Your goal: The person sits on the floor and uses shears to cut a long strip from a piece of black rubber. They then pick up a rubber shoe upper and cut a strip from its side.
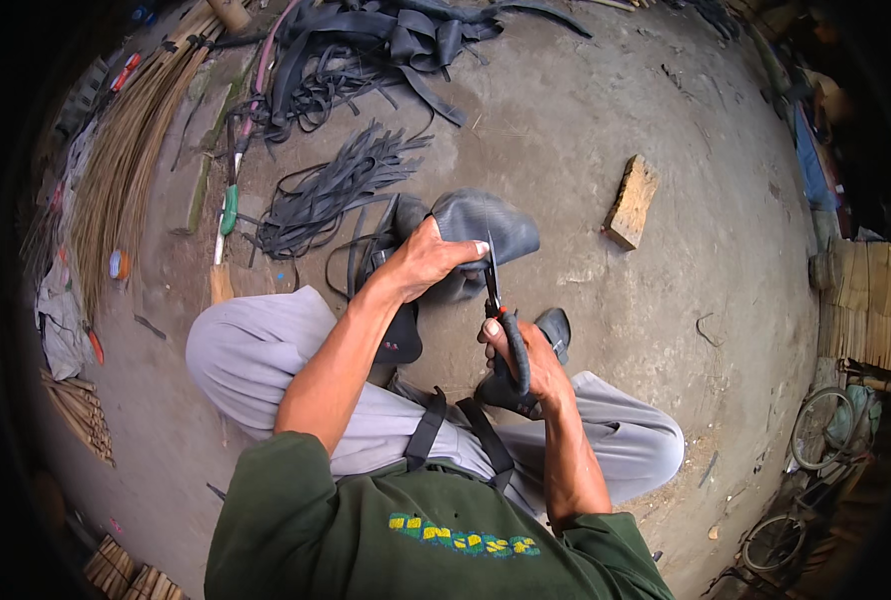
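Note:
My left hand (428,262) is closed on a piece of dark grey rubber sheet (501,222), its thumb lying across the surface. The sheet curves up and over in front of my crossed legs. In my right hand (538,360) is a pair of scissors (494,285) with dark wrapped handles. Its narrow blades point away from me and lie against the rubber, next to my left thumb. I cannot tell how far apart the blades are. Just beyond my left hand lies a heap of thin cut rubber strips (341,190).
Wider rubber bands (406,45) lie tangled at the far side. A wooden block (631,202) rests on the concrete floor to the right. A green-handled tool (230,210) and long thin sticks (141,140) are at the left. Bicycle wheels (823,428) stand at the right edge.

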